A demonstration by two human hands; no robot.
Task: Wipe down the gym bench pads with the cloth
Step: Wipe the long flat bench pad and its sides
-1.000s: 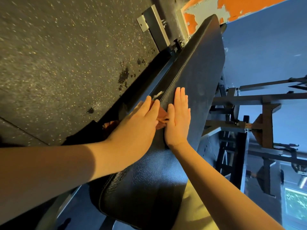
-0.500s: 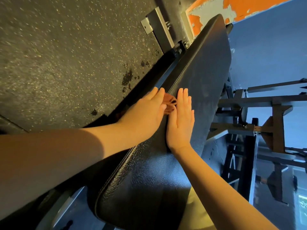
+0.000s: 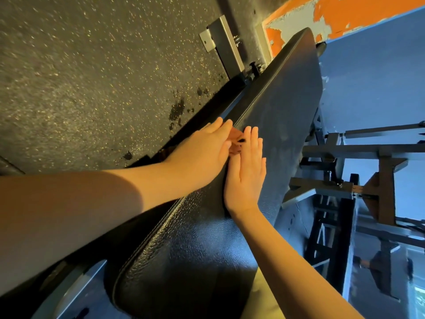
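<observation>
Our left hand [image 3: 202, 155] presses the crumpled orange cloth [image 3: 235, 139], fingers straight, against the seamed edge of the long black pebbly vinyl bench pad [image 3: 287, 107]; right hand [image 3: 247, 171] lies flat alongside, fingers straight.

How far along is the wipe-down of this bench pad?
Roughly midway, I'd judge. Done: the near end of the bench pad looks glossy, possibly already wiped. In hand: the left hand presses the cloth against the pad's side edge; the right hand lies flat on its top. Left: the far half shows a dull grey haze and likely needs wiping.
</observation>
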